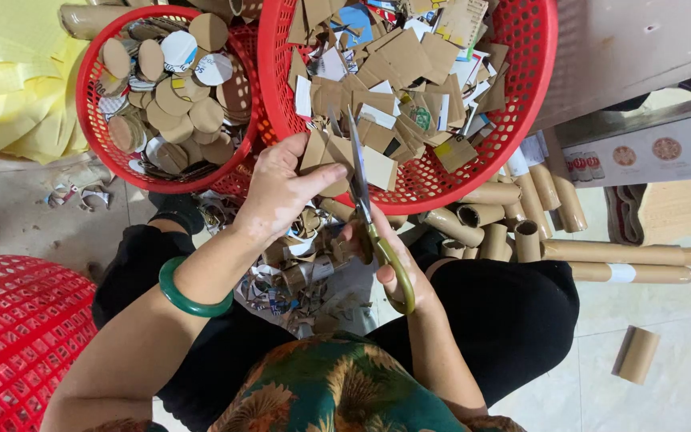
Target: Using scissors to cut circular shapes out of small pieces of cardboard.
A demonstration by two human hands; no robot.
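Pinching a brown cardboard piece (337, 160) between thumb and fingers of the left hand (281, 192), just over the near rim of the big red basket (521, 104). Gripping scissors (369, 224) in the right hand (389, 264), fingers closed through the yellow-green handles, blades pointing up and away and lying against the cardboard piece. Wearing a green bangle (189, 298) on the left wrist. Sitting with black-trousered knees apart, paper and cardboard scraps (305, 272) piling on the floor between them. Holding flat cardboard offcuts in the big basket, round cardboard discs (177, 104) in the smaller red basket (89, 104) to its left. Lying to the right on the floor, a heap of cardboard tubes (521, 224), one short tube (636, 354) well apart. Showing at lower left, another red basket (17, 336).
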